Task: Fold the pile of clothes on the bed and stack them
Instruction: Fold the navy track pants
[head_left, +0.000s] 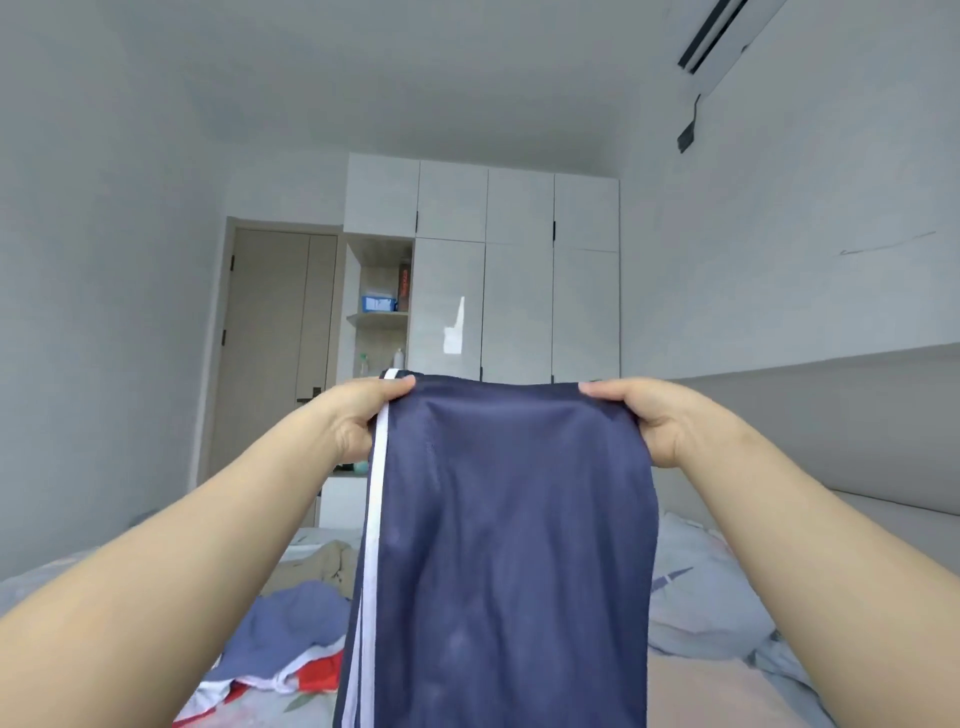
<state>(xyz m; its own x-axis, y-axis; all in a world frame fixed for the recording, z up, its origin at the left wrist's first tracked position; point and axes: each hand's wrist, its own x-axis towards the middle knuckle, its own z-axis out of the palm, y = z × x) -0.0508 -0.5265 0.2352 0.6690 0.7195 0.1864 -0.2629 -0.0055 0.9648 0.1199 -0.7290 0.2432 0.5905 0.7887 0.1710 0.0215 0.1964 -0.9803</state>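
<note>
Navy shorts (498, 545) with white side stripes hang mid-frame, top edge pinched by left hand (358, 421) and right hand (649, 421), held apart

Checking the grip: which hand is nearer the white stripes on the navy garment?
Left. The left hand grips the navy garment right at the white stripes; the right hand grips the opposite top corner, away from them.

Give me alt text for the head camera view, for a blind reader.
A navy garment with white side stripes is held up by its top corners, one in the left hand, one in the right hand. Below it loose clothes lie on a bed; a white wardrobe and a door stand behind.
</note>
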